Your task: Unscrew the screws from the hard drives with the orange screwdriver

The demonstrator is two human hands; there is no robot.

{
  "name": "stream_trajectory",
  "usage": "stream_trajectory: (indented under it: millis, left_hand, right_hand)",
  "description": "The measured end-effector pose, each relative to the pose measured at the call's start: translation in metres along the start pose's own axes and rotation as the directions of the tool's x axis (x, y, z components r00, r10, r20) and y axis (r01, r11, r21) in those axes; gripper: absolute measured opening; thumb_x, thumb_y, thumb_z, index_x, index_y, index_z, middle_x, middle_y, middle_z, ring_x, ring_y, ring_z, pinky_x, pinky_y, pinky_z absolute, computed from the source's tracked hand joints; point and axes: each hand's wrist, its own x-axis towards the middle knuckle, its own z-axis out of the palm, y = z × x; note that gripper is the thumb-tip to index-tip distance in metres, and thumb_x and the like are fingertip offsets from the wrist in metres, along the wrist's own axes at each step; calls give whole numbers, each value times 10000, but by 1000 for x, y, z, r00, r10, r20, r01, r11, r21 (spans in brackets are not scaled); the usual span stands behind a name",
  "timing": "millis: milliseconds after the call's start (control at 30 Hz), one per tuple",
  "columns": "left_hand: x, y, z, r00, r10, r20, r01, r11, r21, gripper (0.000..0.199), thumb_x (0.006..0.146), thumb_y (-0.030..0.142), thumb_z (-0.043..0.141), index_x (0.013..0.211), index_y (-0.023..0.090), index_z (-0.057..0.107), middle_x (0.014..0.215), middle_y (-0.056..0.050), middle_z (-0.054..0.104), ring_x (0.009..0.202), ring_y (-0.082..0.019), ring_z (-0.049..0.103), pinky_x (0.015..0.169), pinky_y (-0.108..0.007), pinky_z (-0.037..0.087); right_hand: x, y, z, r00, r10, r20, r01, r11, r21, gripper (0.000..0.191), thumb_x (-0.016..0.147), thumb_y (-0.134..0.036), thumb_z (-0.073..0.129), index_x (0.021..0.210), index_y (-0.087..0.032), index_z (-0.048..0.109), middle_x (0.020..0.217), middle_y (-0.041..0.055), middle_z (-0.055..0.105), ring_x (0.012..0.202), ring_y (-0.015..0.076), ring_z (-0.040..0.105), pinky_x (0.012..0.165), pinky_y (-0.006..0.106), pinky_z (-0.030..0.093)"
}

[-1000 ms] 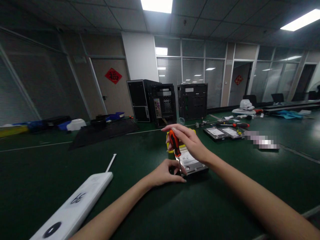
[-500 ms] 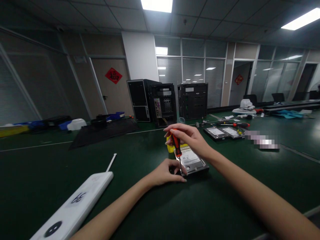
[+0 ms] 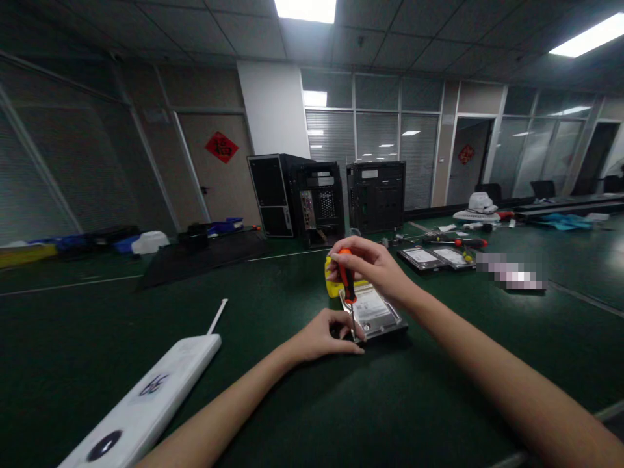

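A hard drive [image 3: 374, 311] with a white label lies on the green table, a yellow object [image 3: 333, 283] behind its left side. My right hand [image 3: 368, 263] grips the red and black handle of a screwdriver [image 3: 348, 279], which stands nearly upright with its tip at the drive's near left corner. Around that corner curves my left hand [image 3: 329, 337], thumb and fingers on either side of the screwdriver's tip, holding the drive's edge.
Two more hard drives [image 3: 422, 258] lie to the right, near another red and black screwdriver [image 3: 470, 243]. Computer cases [image 3: 319, 201] stand at the back. A white power strip [image 3: 151, 396] is at the front left, a black mat [image 3: 199, 260] behind it.
The fingers of my right hand have shifted slightly right and curled more around the screwdriver's handle, which stands a little more upright. My left hand and the drive have stayed put.
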Motion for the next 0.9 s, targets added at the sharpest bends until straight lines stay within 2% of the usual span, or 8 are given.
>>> stream_trajectory:
  millis: [167, 300, 500, 600, 700, 800, 900]
  left_hand:
    - [0, 2, -1, 1000, 3, 3, -3, 1000, -3, 283, 670, 352, 731, 856, 143, 688, 624, 47, 465, 627, -107, 422, 632, -216, 337]
    - [0, 3, -1, 1000, 2, 8, -2, 1000, -20, 274, 670, 341, 732, 852, 141, 688, 637, 42, 482, 635, -109, 422, 629, -216, 338]
    - [0, 1, 0, 1000, 1, 3, -1, 1000, -19, 275, 676, 341, 727, 870, 150, 689, 712, 23, 556, 656, -113, 430, 637, -220, 340]
    - [0, -1, 1, 1000, 2, -3, -2, 1000, -16, 285, 675, 349, 727, 874, 147, 689, 705, 21, 559, 652, -114, 429, 632, -222, 337]
    - [0, 1, 1, 1000, 8, 5, -8, 1000, -25, 274, 681, 336, 725, 873, 143, 690, 687, 26, 543, 643, -109, 422, 614, -217, 328]
    - [-1, 6, 0, 1000, 5, 12, -4, 999, -36, 264, 684, 322, 725, 873, 141, 690, 695, 25, 545, 648, -108, 423, 617, -216, 331]
    - [-2, 9, 0, 1000, 1, 9, -1, 999, -36, 269, 682, 327, 725, 874, 141, 690, 699, 23, 550, 651, -110, 431, 621, -218, 335]
  right_hand:
    - [0, 2, -1, 1000, -12, -13, 12, 1000, -7, 132, 778, -236, 611, 884, -163, 581, 788, 4, 607, 721, 111, 628, 682, 260, 542]
    - [1, 4, -1, 1000, -17, 3, 17, 1000, -12, 152, 772, -255, 621, 879, -169, 557, 752, -4, 600, 650, 109, 627, 633, 262, 540]
    - [1, 8, 7, 999, -38, 8, 38, 999, -7, 192, 803, -287, 577, 973, -200, 564, 697, -37, 511, 540, 62, 513, 552, 221, 520]
    - [-1, 11, 11, 998, -51, 28, 49, 996, 80, 244, 855, -331, 489, 1061, -220, 558, 721, -29, 473, 555, 67, 466, 590, 256, 538]
    - [-2, 12, 10, 997, -36, 70, 24, 987, 157, 298, 896, -353, 397, 1109, -208, 549, 768, -6, 486, 598, 80, 483, 652, 297, 540]
    - [-2, 11, 7, 995, 0, 104, -16, 988, 153, 294, 898, -332, 409, 1117, -197, 550, 817, 11, 518, 654, 92, 534, 697, 300, 527]
    - [-2, 12, 4, 996, 14, 89, -25, 992, 127, 249, 888, -309, 450, 1073, -192, 567, 834, 15, 545, 681, 94, 577, 704, 268, 514]
